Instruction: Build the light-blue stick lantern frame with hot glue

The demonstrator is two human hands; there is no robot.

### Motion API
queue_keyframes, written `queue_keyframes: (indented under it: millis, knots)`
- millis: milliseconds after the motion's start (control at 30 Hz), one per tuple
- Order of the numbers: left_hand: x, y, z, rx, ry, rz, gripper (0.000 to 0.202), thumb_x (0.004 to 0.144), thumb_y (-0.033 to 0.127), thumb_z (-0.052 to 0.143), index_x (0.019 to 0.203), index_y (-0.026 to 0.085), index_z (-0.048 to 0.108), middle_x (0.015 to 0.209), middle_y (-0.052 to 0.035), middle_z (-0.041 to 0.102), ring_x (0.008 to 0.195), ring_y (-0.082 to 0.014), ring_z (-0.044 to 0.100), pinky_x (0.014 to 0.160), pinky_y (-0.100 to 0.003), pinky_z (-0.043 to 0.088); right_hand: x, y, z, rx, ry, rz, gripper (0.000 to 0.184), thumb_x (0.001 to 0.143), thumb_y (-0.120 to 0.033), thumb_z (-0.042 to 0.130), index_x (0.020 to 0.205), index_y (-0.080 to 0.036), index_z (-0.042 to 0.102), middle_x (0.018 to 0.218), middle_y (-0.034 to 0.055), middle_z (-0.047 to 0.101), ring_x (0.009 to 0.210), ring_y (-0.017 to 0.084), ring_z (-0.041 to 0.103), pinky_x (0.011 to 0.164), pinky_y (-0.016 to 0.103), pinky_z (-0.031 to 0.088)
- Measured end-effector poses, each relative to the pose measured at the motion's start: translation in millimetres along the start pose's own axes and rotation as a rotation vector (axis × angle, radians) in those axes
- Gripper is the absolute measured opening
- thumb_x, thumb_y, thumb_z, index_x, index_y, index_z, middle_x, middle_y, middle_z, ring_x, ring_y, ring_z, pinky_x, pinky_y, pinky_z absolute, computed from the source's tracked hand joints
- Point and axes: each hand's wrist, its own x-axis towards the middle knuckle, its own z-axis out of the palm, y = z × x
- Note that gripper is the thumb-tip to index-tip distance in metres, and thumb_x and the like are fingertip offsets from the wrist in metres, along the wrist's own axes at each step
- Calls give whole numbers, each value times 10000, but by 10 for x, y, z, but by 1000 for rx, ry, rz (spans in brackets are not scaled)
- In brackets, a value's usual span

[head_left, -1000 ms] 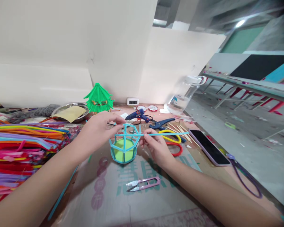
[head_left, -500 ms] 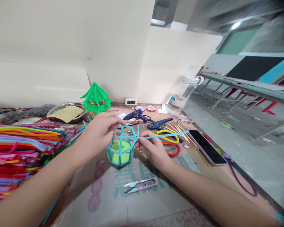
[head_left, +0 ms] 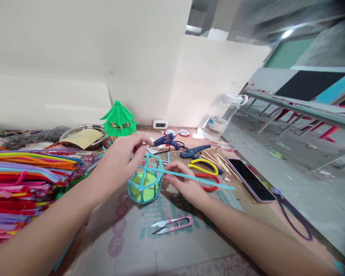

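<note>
A small cage-like frame of light-blue pipe cleaners (head_left: 142, 188) with a yellow-green base stands over the cardboard. One long blue pipe cleaner (head_left: 201, 179) lies across its top and sticks out to the right, sloping down. My right hand (head_left: 186, 186) has its thumb and fingers closed on the frame's right side, beneath that strip. Above the frame's left back is my left hand (head_left: 125, 157), index finger stretched out and thumb apart, with nothing seen between them; its other fingers are hidden. Pink thread snips (head_left: 172, 225) lie in front of the frame.
Bundles of coloured pipe cleaners (head_left: 25, 188) fill the left. Behind are a green roofed model (head_left: 119, 120), a metal dish (head_left: 99, 143), a glue gun (head_left: 166, 142) and a small clock (head_left: 160, 124). Scissors (head_left: 208, 166), a phone (head_left: 250, 180) and a water bottle (head_left: 221, 117) stand right.
The long strip's free end has swung down toward me as the frame turned and shifted slightly left. My right fingers moved off the strip to the frame's side; my left thumb and index finger have spread.
</note>
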Motion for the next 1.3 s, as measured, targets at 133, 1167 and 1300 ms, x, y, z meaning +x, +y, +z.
queue_keyframes:
  millis: [133,1167,1300]
  knots:
    - [12,-5,-64,-66,-14,-31,146,875,264,572,948,208,686,919,7,724,858,-177,656,736,-250,466,145,142,-62,-113,56,-32,205,778,-267,664,942,-232,547,877,-2,601,781,149,588,703,283,484]
    - [-96,2,184,248,-254,303,164,934,250,553,915,209,711,895,-44,664,926,-236,566,835,-400,425,1141,-8,-714,-857,147,73,234,774,-376,689,814,-146,669,665,40,660,632,183,588,618,300,447]
    - [-91,18,198,298,-268,298,236,957,234,485,841,182,684,827,-44,660,863,-224,582,840,-403,432,894,-250,-782,-777,151,102,328,832,-480,608,756,-168,678,614,45,664,588,179,603,562,292,458]
